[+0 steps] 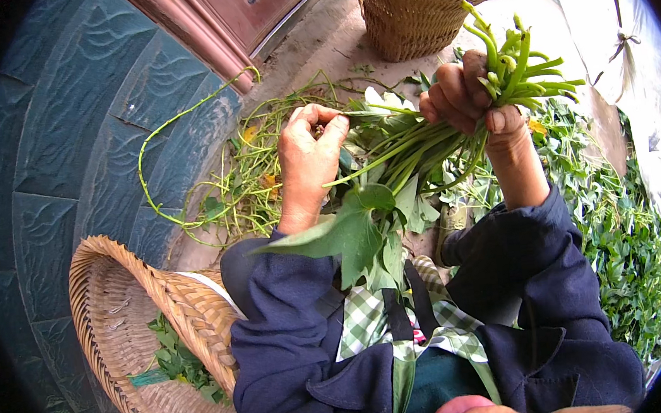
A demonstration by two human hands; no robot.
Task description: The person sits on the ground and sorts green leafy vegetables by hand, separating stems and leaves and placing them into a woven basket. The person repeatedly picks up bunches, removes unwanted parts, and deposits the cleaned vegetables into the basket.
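Observation:
A thick bunch of leafy green stems [419, 147] is gripped in my right hand [476, 93], its cut ends [520, 69] sticking out past the thumb side. Broad leaves hang from the other end of the bunch, over my lap. To its left, my left hand [315, 155] pinches the tip of a leaf [367, 112] between thumb and forefinger. One large leaf [355, 228] droops just below that hand, in front of the sleeve. A checked green-and-white apron [363, 320] shows between my forearms.
A woven basket [96, 295] at lower left holds some green leaves [179, 358]. Another wicker basket [409, 17] stands near the door [291, 6]. Stripped vines [231, 197] tangle on the floor beside the stone-tiled wall [85, 121]. Leafy vines [618, 242] pile up at right, beside pale sheeting [642, 94].

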